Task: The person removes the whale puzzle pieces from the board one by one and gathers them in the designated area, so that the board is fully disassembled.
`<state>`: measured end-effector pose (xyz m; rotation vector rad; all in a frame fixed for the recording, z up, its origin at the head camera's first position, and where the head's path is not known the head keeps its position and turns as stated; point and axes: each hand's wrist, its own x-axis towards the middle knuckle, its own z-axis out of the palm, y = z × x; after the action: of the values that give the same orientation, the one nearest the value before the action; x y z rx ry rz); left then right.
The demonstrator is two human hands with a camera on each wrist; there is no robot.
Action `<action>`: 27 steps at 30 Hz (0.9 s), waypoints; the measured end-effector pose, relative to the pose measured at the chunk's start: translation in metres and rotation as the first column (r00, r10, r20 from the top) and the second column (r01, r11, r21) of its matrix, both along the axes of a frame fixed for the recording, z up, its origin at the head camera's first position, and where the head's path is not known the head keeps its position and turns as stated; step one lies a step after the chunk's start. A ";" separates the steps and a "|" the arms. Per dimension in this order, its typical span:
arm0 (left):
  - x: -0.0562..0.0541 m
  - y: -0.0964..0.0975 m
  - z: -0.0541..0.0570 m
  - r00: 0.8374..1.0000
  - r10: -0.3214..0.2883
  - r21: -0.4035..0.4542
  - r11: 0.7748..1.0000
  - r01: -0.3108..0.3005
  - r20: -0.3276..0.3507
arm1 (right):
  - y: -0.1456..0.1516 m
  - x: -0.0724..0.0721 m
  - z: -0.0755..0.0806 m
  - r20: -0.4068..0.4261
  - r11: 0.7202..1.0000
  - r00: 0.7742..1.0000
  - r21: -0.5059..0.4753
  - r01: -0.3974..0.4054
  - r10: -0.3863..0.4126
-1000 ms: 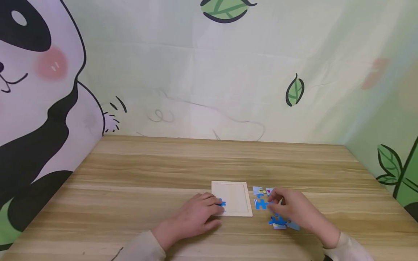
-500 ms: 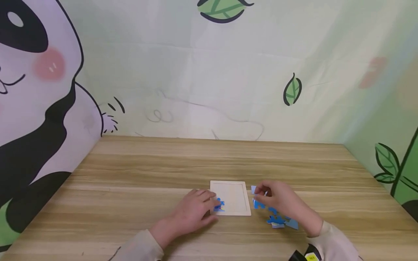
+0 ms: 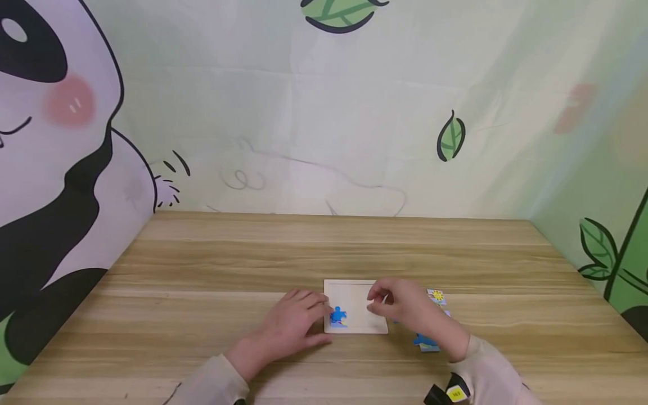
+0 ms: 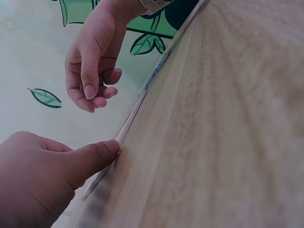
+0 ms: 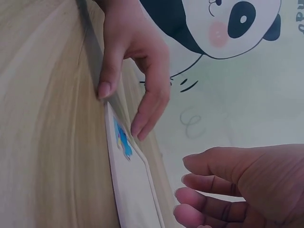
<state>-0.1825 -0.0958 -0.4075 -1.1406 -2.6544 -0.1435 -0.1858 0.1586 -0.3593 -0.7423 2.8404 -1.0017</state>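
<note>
In the head view, my left hand (image 3: 288,323) rests at the left side of a square wooden puzzle tray (image 3: 381,326), fingertips on its rim. The left wrist view shows its thumb (image 4: 102,152) right at the tray's edge. A blue jigsaw piece (image 3: 338,317) lies in the tray's near left corner, beside those fingertips. My right hand (image 3: 410,306) hovers over the tray's right side, thumb and fingers loosely bent. Nothing shows between its fingertips in either wrist view. More jigsaw pieces (image 3: 427,342) lie on the table right of the tray, partly hidden under the right hand.
The wood-grain table (image 3: 228,253) runs back to a printed cloth wall (image 3: 324,124) with a panda (image 3: 86,169) and leaves. A loose piece with a yellow sun (image 3: 437,296) lies beyond the right forearm. A black strap with a yellow label (image 3: 455,392) is at the right wrist.
My right hand has moved left from the loose pieces to above the tray. The left fingertips have drawn back slightly, uncovering more of the blue piece. The view has shifted a little.
</note>
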 end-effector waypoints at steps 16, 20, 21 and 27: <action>-0.003 -0.002 -0.003 1.000 -0.003 0.041 0.999 0.002 0.020 | -0.034 -0.009 -0.018 0.046 0.996 0.995 -0.004 -0.088 0.088; -0.002 -0.002 -0.003 1.000 0.000 0.054 0.999 -0.002 0.031 | -0.039 -0.011 -0.023 0.055 0.996 0.994 0.017 -0.093 0.092; -0.002 -0.002 -0.002 0.999 0.000 0.061 0.998 -0.002 0.033 | -0.040 -0.012 -0.023 0.051 0.995 0.994 0.026 -0.093 0.092; -0.003 -0.003 -0.003 0.999 -0.004 0.088 0.996 0.000 0.045 | -0.047 -0.012 -0.023 0.051 0.996 0.997 0.058 -0.068 0.065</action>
<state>-0.1851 -0.0987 -0.4108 -1.1256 -2.6574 -0.2872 -0.1973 0.1120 -0.3822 -0.7901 2.7705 -0.9087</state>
